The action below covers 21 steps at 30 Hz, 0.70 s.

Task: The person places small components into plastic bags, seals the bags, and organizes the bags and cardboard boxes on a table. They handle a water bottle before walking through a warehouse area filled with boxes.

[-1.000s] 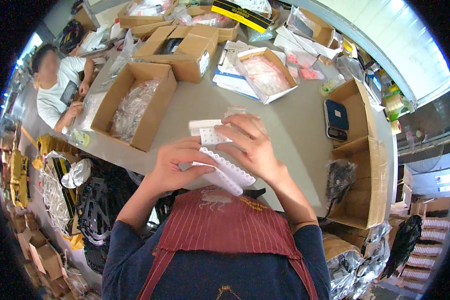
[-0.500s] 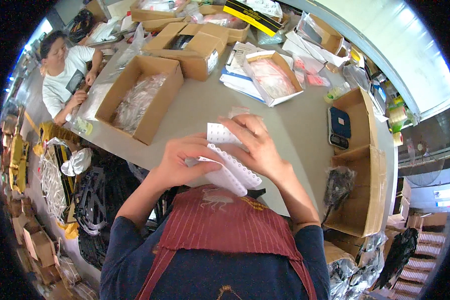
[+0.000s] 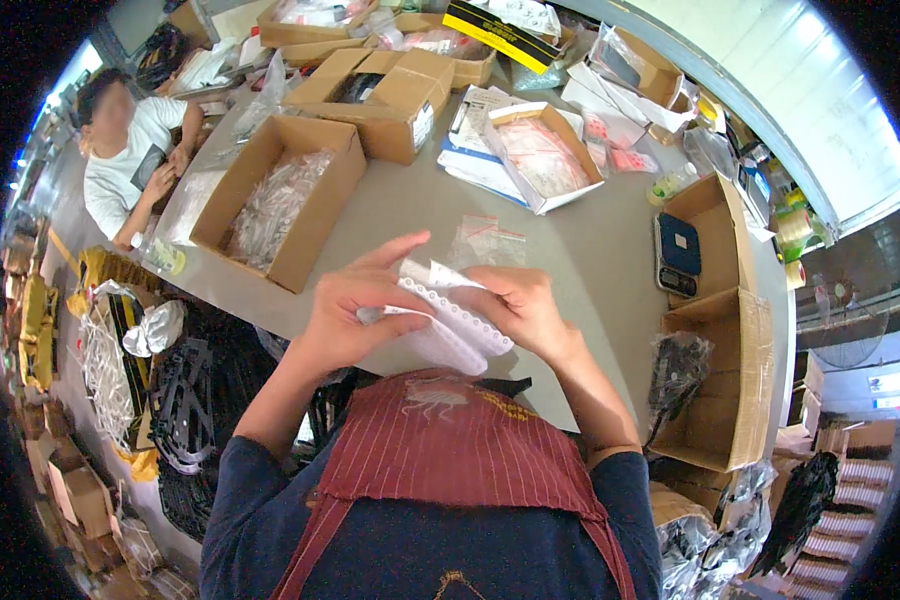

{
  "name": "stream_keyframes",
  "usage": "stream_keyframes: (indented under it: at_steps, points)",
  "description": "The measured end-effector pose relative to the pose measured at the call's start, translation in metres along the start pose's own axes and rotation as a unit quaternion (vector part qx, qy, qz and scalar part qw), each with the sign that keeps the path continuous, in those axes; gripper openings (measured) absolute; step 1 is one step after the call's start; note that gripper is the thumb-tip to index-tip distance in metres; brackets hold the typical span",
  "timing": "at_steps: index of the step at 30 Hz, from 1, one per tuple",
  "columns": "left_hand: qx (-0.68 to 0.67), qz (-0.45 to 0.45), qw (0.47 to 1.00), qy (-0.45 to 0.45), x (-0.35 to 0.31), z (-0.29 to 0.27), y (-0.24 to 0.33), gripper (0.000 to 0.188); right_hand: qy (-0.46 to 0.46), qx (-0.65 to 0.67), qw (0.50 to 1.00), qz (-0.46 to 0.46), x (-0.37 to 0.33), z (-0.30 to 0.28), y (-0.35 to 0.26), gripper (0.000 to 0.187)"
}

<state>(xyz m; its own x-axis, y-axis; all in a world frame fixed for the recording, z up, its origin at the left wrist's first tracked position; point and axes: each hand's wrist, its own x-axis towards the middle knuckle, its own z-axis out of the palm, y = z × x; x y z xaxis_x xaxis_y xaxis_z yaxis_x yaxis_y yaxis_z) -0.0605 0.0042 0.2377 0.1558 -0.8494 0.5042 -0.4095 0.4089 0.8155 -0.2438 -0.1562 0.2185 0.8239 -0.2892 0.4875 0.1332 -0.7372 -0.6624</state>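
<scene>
Close in front of my apron, my two hands hold a folded stack of white label sheets point(image 3: 454, 332) printed with rows of small characters. My left hand point(image 3: 350, 308) pinches its left side between thumb and fingers, with the index finger stretched out beyond it. At the upper right part, my right hand point(image 3: 522, 308) grips the paper with bent fingers, some hidden behind it. Just past the sheets, small clear plastic bags point(image 3: 488, 240) with red edges lie flat on the grey table point(image 3: 400, 210).
An open cardboard box point(image 3: 315, 225) of clear bags stands left, and a white box point(image 3: 590, 190) of bags lies beyond my right hand. A small scale point(image 3: 678, 250) leans in a carton point(image 3: 725, 235) at right. Across the left corner sits another person point(image 3: 130, 150) holding something dark.
My right hand has drawn down and closed on the sheets, and the upright upper flap has folded down. My left index finger has straightened. The small bags beyond show more fully.
</scene>
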Motion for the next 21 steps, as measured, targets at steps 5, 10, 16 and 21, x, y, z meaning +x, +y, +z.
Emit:
stream_keyframes:
  at_steps: [5, 10, 16, 21]
  points:
    - [0.018, -0.001, 0.997, -0.079, 0.001, 0.001, 0.002, 0.017, -0.047, 0.062, 0.996, 0.046, -0.002, 0.004, 0.003, 0.014]
    - [0.132, 0.057, 0.985, -0.095, 0.000, 0.003, 0.010, 0.021, -0.078, 0.067, 0.987, 0.125, 0.003, 0.005, 0.004, 0.020]
    - [0.204, 0.075, 0.975, -0.037, -0.008, 0.006, -0.007, 0.023, -0.036, 0.081, 0.995, 0.046, 0.004, 0.016, 0.005, 0.018]
    - [0.191, 0.062, 0.980, -0.016, -0.011, 0.007, -0.007, 0.023, -0.020, 0.023, 0.999, -0.026, 0.011, 0.011, 0.000, 0.023]
